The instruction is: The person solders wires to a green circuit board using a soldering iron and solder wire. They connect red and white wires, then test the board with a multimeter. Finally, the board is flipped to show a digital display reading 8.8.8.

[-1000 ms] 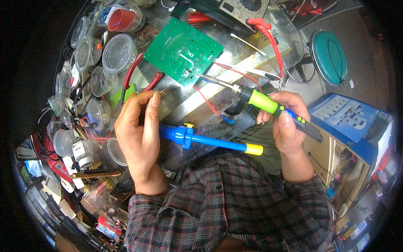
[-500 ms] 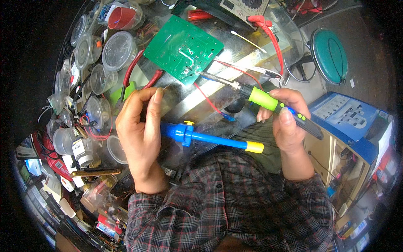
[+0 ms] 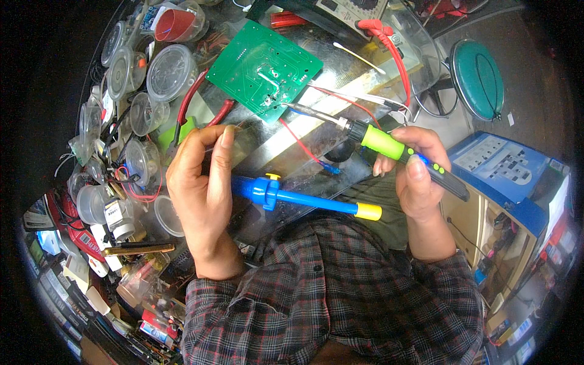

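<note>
My right hand (image 3: 423,182) grips a green and black soldering iron (image 3: 383,143) like a pen, its metal tip pointing left. The tip meets the lower right edge area of a green circuit board (image 3: 252,64), which lies solder side up. Silvery solder marks show near that spot. Left of and below the board, my left hand (image 3: 204,188) is closed in a pinch of thumb and forefinger. A thin strand, like solder wire, faintly shows at its fingertips. Beside that hand lies a blue desoldering pump (image 3: 316,201) with a yellow end, partly hidden behind the hand.
Red-handled pliers (image 3: 192,100) lie left of the board. Red and white wires (image 3: 340,94) run from its right side. A cotton swab (image 3: 359,58) and a multimeter (image 3: 353,9) are beyond. Clear tubs (image 3: 171,73) crowd the left; a green stool (image 3: 477,79) and blue box (image 3: 502,173) stand right.
Almost nothing differs. The board appears shifted very slightly up and left; the iron's tip stays at the same area, and both hands keep their grips.
</note>
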Action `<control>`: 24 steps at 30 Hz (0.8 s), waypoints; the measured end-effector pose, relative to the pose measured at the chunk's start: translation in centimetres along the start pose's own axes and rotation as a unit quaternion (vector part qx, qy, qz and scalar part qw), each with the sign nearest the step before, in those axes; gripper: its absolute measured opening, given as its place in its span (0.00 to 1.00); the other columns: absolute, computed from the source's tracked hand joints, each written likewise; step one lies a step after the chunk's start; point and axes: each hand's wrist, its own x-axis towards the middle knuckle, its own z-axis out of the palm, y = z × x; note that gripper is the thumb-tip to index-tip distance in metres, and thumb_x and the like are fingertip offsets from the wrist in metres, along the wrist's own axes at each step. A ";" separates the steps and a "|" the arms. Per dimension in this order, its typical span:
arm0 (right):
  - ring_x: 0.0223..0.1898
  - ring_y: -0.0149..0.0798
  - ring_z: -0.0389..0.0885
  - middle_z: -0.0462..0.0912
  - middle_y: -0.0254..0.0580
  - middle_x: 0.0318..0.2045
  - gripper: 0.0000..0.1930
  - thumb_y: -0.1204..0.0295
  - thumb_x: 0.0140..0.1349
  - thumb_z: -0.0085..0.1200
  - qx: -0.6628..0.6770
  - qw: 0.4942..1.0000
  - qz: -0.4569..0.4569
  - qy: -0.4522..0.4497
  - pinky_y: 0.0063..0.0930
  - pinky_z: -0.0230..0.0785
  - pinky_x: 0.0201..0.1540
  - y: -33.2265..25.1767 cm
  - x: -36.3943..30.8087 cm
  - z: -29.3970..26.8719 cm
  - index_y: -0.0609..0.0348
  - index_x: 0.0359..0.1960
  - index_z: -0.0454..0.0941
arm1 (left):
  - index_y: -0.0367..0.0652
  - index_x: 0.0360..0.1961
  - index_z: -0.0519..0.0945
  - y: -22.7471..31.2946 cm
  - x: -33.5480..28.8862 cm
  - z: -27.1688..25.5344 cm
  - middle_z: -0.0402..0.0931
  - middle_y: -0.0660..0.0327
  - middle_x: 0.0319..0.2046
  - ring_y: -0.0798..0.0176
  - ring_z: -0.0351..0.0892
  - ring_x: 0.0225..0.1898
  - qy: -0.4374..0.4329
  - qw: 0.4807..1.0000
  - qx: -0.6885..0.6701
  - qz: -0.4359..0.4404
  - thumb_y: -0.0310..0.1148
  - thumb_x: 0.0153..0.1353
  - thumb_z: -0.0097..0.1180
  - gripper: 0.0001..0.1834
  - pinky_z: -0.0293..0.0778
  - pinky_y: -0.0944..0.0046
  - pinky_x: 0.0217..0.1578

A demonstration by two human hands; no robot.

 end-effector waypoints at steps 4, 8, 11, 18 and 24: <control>0.37 0.35 0.85 0.84 0.53 0.47 0.19 0.68 0.76 0.56 0.008 1.000 -0.006 -0.012 0.30 0.81 0.42 0.0 -0.1 -0.3 0.71 0.60 0.74 | 0.34 0.42 0.86 0.1 0.0 -0.1 0.81 0.60 0.30 0.67 0.78 0.32 -0.002 1.000 0.004 -0.005 0.28 0.71 0.66 0.06 0.72 0.66 0.36; 0.38 0.35 0.85 0.84 0.53 0.47 0.18 0.69 0.76 0.56 0.005 1.000 0.005 -0.014 0.30 0.82 0.43 -0.1 -0.1 -0.2 0.70 0.60 0.74 | 0.34 0.42 0.86 0.0 0.0 0.0 0.81 0.59 0.31 0.67 0.78 0.33 -0.002 1.000 -0.005 -0.009 0.28 0.71 0.66 0.06 0.72 0.66 0.36; 0.38 0.35 0.85 0.84 0.53 0.48 0.19 0.69 0.76 0.56 0.009 1.000 0.004 -0.019 0.30 0.82 0.44 -0.1 0.0 -0.2 0.70 0.60 0.74 | 0.34 0.42 0.85 -0.1 0.0 0.0 0.81 0.59 0.30 0.67 0.78 0.33 -0.002 1.000 -0.003 -0.010 0.28 0.71 0.66 0.06 0.72 0.66 0.36; 0.40 0.34 0.86 0.85 0.52 0.49 0.19 0.70 0.75 0.58 0.002 1.000 0.007 -0.029 0.31 0.83 0.47 -0.2 0.0 0.0 0.70 0.61 0.74 | 0.34 0.41 0.85 -0.2 0.0 0.0 0.81 0.60 0.30 0.67 0.77 0.32 -0.002 1.000 -0.004 -0.003 0.28 0.71 0.66 0.06 0.72 0.66 0.36; 0.34 0.41 0.84 0.83 0.53 0.37 0.26 0.56 0.75 0.59 -0.091 0.996 0.012 0.000 0.37 0.82 0.40 -0.6 -0.3 0.9 0.70 0.58 0.73 | 0.34 0.42 0.85 0.0 0.1 0.1 0.80 0.60 0.30 0.67 0.77 0.32 -0.006 1.000 -0.004 0.005 0.27 0.71 0.66 0.06 0.72 0.66 0.36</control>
